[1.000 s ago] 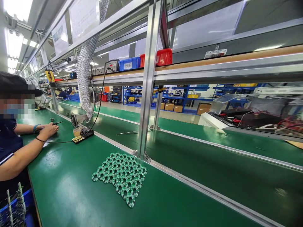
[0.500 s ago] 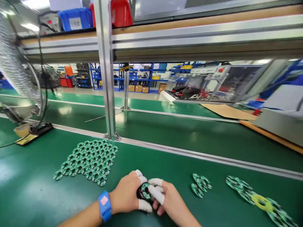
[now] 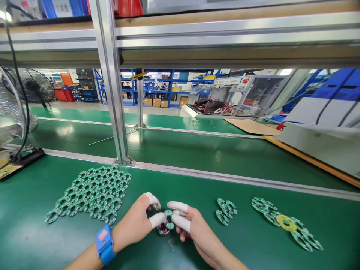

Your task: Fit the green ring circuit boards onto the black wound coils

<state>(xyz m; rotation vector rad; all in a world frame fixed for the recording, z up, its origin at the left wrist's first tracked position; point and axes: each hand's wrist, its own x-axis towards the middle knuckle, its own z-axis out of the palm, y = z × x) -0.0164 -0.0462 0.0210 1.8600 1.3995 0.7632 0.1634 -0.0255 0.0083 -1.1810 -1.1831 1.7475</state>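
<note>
Between my two hands is a green ring-shaped circuit board (image 3: 169, 219), tilted up. My right hand (image 3: 184, 221), with white finger covers, pinches its right side. My left hand (image 3: 146, 215), also with white finger covers and a blue wrist strap (image 3: 105, 243), has thumb and finger apart, the thumb tip close to or touching the ring's left edge. Just below the ring lies a dark round part (image 3: 163, 229) with red bits and thin wires, partly hidden by the ring and thumb.
Many green rings (image 3: 92, 191) lie in a sheet at left. A small group (image 3: 225, 210) and a longer row with a yellow ring (image 3: 286, 222) lie at right. A metal post (image 3: 111, 82) rises behind the hands.
The ring has come away from the dark round part, which my hands held together before. My left hand has loosened from that part and opened. The view has shifted to the right.
</note>
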